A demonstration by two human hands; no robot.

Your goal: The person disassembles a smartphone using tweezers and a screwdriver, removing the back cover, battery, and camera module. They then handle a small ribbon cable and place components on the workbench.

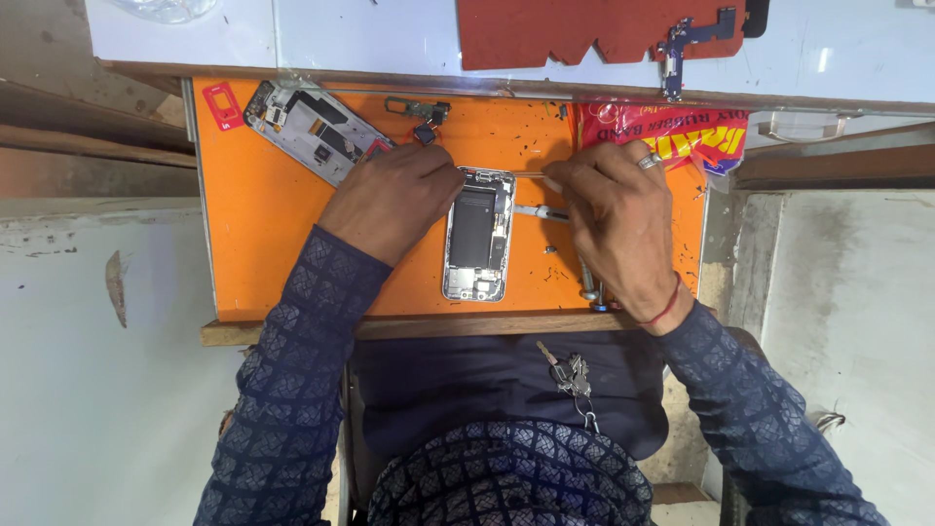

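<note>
Now | opened phones: 2 | left hand [397,198] steadies one phone [478,234] | right hand [614,219] pinches screwdriver [526,175]

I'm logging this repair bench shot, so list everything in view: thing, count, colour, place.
Opened phone: one, silver frame with dark insides, centre of mat.
Orange mat: one, orange, covers the work board.
Phone screen assembly: one, silver and black, upper left of mat.
Small loose part: one, dark grey, top of mat.
Thin tool: one, metal, in right hand, tip at the phone's top.
Packet: one, red and yellow, upper right.
Red sheet: one, top shelf.
Keys: one bunch, metal, on lap.
Left hand: steadies the phone.
Right hand: ring, red wrist thread.
</note>
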